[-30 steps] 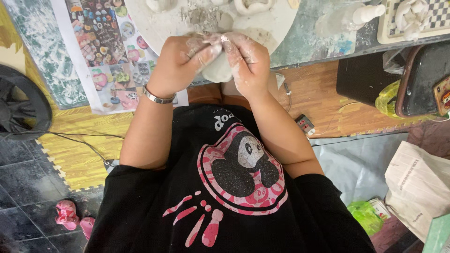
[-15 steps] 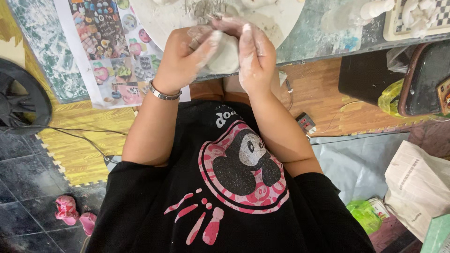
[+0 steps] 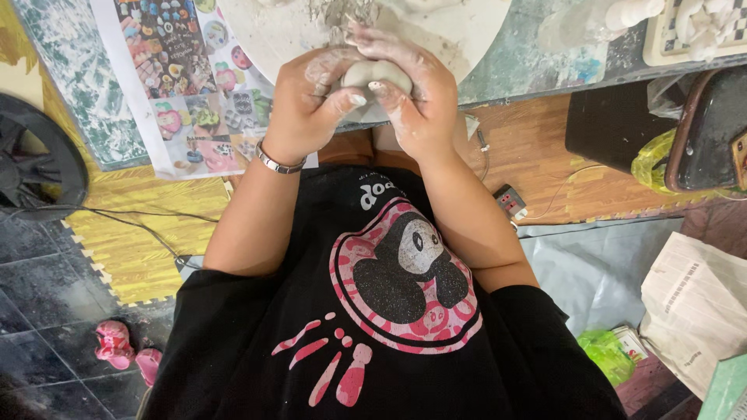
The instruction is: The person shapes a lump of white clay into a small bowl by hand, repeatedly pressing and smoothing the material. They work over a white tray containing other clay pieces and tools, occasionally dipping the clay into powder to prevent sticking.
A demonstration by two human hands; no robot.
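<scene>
A lump of pale grey clay is cupped between both my hands, just above the near edge of a round white board smeared with clay. My left hand, with a silver bracelet on the wrist, wraps the lump from the left, its thumb pressed across the front. My right hand, dusted with clay, closes on it from the right with the fingers over the top. Most of the lump is hidden by my fingers. My black shirt with a pink and white print fills the lower part of the view.
The board lies on a mottled blue-green table. A sheet of colourful stickers hangs off the table's left side. A black fan, yellow foam mat, pink slippers, a black box and paper bags sit on the floor.
My hands have closed tighter round the clay, and the left thumb now lies over its front. The view has shifted slightly, so hands and table edge sit lower in the frame.
</scene>
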